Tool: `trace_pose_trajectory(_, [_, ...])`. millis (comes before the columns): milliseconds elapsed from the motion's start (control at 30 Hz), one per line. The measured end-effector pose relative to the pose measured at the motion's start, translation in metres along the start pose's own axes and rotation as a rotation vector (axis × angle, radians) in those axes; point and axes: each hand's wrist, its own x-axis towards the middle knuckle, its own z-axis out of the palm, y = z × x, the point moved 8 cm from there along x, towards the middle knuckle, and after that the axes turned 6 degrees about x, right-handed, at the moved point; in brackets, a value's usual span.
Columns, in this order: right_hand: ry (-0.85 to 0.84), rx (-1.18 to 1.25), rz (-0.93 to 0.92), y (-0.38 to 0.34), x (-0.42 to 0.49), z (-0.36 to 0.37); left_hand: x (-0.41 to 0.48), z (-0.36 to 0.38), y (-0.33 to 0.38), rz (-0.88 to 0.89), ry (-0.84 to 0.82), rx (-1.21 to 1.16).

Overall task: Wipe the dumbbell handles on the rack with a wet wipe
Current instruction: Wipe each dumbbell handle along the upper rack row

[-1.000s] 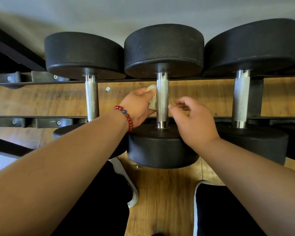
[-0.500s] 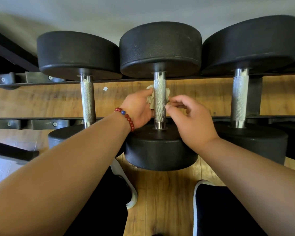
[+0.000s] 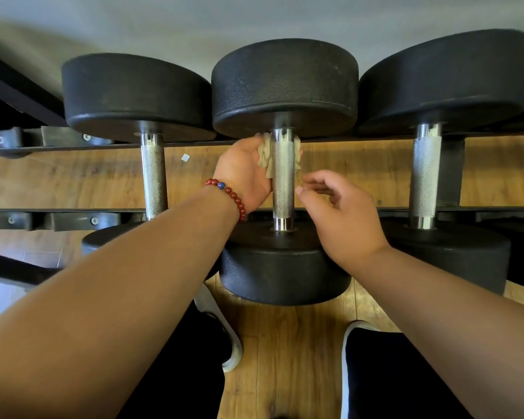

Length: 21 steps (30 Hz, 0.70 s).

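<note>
View from the head, down along two bare forearms. Three black dumbbells [image 3: 285,86] side by side across a dark metal rack [image 3: 73,221], each with a knurled silver handle between two round black heads.

Left grip [image 3: 242,173], with a red bead bracelet [image 3: 228,195] at the wrist: curled round the far end of the middle dumbbell handle [image 3: 283,179], just below the far head, clamping a crumpled beige wet wipe [image 3: 265,158] against the metal. Wipe bunched on the left side of the handle, passing behind it and showing again on the right side. Near stretch of the handle bare.

Right grip [image 3: 345,213]: just to the right of the same handle and nearer the viewer, fingers loosely bent, holding nothing. Thumb tip close to the knurling; contact impossible to tell.

Left dumbbell handle [image 3: 153,176] and right dumbbell handle [image 3: 425,176]: bare, well apart from both grips.

Under the rack, a wooden floor [image 3: 285,343], with a small pale scrap [image 3: 185,157] lying between the left and middle handles. At the bottom of the view, dark trousers [image 3: 179,376] and white-soled shoes [image 3: 233,355] on the floor, one on each side of the middle dumbbell's near head.
</note>
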Motion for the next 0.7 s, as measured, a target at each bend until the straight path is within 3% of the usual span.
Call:
trace_pose_trajectory(167, [0.007,0.007,0.008,0.003,0.0,0.0,-0.007,0.002,-0.012,-0.083,-0.015,0.221])
trace_pose_trajectory(300, [-0.002,0.02,0.015,0.003,0.001,0.0,-0.002,0.002,0.011,0.043,0.0,0.148])
trace_pose_trajectory(500, [0.006,0.01,0.006,0.002,0.001,0.0,-0.007,-0.008,-0.012,-0.042,0.02,0.329])
trace_pose_trajectory(700, [-0.001,0.016,0.011,0.0,0.0,0.0,-0.003,-0.004,0.005,0.047,0.031,0.208])
